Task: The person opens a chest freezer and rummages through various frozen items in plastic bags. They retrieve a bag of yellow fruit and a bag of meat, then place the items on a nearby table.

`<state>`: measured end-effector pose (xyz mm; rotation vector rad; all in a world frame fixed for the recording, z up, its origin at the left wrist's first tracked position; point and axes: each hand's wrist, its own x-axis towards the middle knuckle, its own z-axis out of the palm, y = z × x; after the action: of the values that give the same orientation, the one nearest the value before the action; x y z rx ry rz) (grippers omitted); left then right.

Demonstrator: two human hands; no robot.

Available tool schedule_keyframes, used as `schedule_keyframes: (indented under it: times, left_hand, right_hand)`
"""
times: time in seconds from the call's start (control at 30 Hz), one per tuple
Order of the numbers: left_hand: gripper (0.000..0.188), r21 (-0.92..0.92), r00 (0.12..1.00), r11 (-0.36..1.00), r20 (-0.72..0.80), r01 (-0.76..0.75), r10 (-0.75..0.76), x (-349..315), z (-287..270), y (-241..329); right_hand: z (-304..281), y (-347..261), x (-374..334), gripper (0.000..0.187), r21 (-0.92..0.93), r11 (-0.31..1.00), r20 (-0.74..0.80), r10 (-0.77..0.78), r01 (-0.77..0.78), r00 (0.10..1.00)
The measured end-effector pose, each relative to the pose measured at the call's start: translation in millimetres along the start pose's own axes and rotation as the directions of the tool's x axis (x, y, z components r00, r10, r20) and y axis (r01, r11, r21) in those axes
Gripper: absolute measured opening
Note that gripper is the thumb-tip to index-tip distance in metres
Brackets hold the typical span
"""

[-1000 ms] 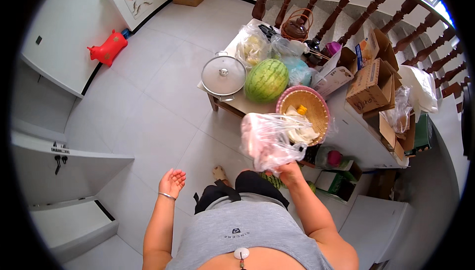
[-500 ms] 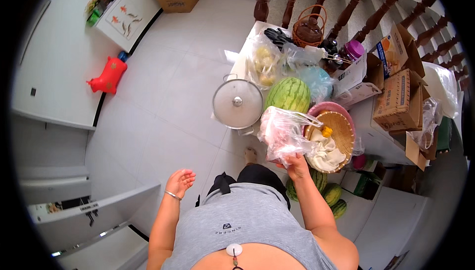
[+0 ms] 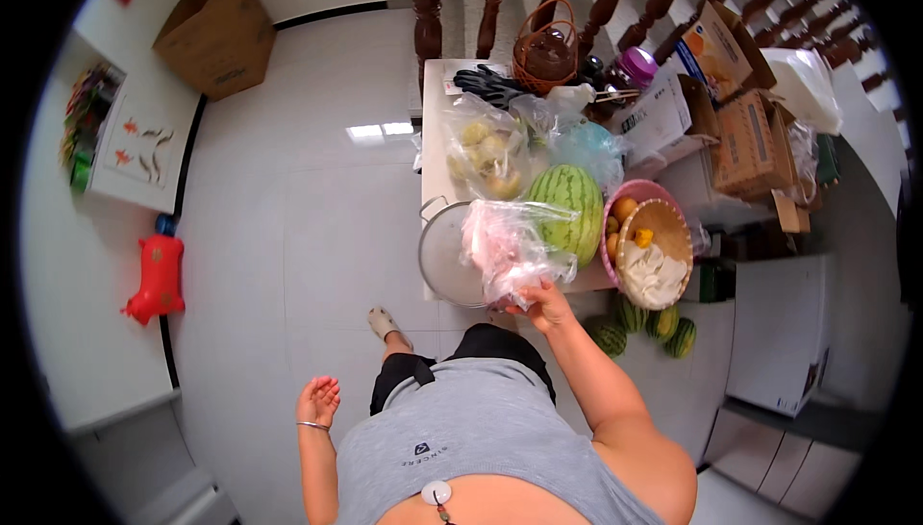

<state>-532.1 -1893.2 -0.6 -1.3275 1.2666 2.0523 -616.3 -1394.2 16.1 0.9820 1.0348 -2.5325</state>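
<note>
My right hand (image 3: 544, 305) grips a clear plastic bag (image 3: 505, 248) with something pale pink inside, perhaps raw meat; the exact kind I cannot make out. The bag hangs over the right part of a large pot with a glass lid (image 3: 444, 254), hiding some of it. Just behind the bag lies a big striped watermelon (image 3: 567, 208). My left hand (image 3: 319, 400) is off to the left over the floor, holding nothing, its fingers loosely curled and partly apart. To the right of the bag, a woven basket (image 3: 684, 246) with a white cloth (image 3: 656, 275) rests on a pink basin (image 3: 615, 200) of round orange fruit.
On the table (image 3: 435, 140) are a bag of yellowish fruit (image 3: 488, 152), black gloves (image 3: 488, 85) and a wicker basket (image 3: 545, 59). Cardboard boxes (image 3: 755, 145) stand at the right. Several watermelons (image 3: 663, 323) lie on the floor below. A red inflatable toy (image 3: 161, 277) sits at the left wall.
I have stepped and turned, so the table shifts left in view. The bag now covers part of the pot instead of hanging beside the basket. My left hand sits lower and further left.
</note>
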Motion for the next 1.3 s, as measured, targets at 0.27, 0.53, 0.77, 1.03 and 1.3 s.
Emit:
schedule_keyframes:
  times: [0.27, 0.53, 0.77, 1.03, 1.3]
  left_hand:
    - [0.028, 0.145, 0.994, 0.988, -0.087, -0.059, 0.072, 105.1, -99.6, 187.1]
    - [0.024, 0.422, 0.963, 0.889, 0.259, -0.178, 0.07, 150.5, 73.9, 289.0]
    - [0.023, 0.819, 0.923, 0.487, 0.38, -0.303, -0.064, 130.7, 221.7, 315.8]
    - [0.035, 0.473, 0.635, -0.51, 0.746, -0.718, -0.201, 158.9, 386.4, 299.1]
    - [0.052, -0.145, 0.19, -0.753, 0.921, -0.642, -0.339, 206.1, 554.9, 207.3]
  right_hand:
    - [49.2, 56.9, -3.2, 0.057, 0.197, 0.965, -0.268, -0.115, 0.171, 0.957]
    - [63.4, 80.3, 5.7, 0.058, 0.289, 0.917, -0.406, -0.142, 0.274, 0.903]
    - [86.9, 91.2, 69.2, 0.049, 0.428, 0.845, -0.365, -0.161, 0.319, 0.917]
    - [109.5, 96.1, 69.0, 0.051, 0.443, 0.792, -0.44, -0.216, 0.42, 0.871]
    - [131.2, 118.0, 28.7, 0.058, 0.315, 0.614, -0.703, -0.361, 0.724, 0.612]
